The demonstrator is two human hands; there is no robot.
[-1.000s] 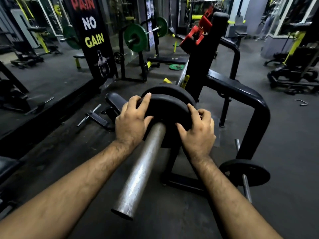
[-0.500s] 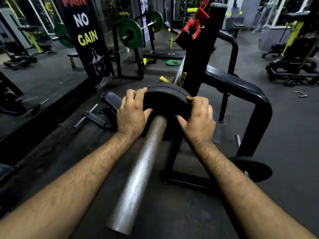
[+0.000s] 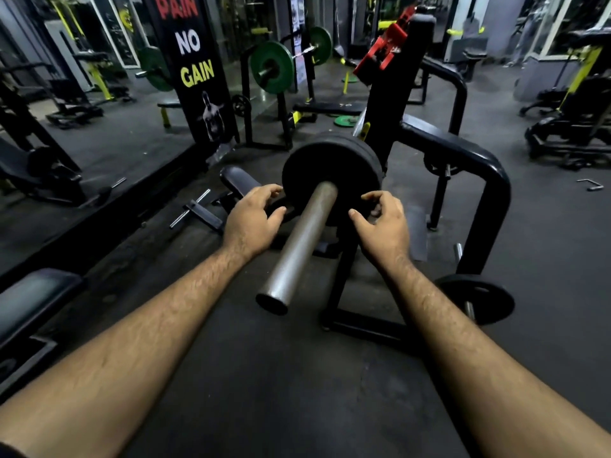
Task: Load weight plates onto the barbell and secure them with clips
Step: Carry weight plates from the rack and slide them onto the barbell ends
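Fingers (image 3: pixel 271 193) loosely curled, both hands empty | black plates (image 3: pixel 330 166): two | barbell (image 3: pixel 297 246): one

Dim indoor scene, floor (image 3: pixel 297 391) and black machine frames sinking into shadow. Brightest light from windows at top right. Soft sheen along the steel barbell sleeve (image 3: pixel 297 246). Strong wide-angle bending at the edges, forearms stretched. Background slightly soft, fingertips mildly blurred.

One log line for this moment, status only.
step: plate seated | plate on bar | left hand open, off | right hand open, off | clip: none seen
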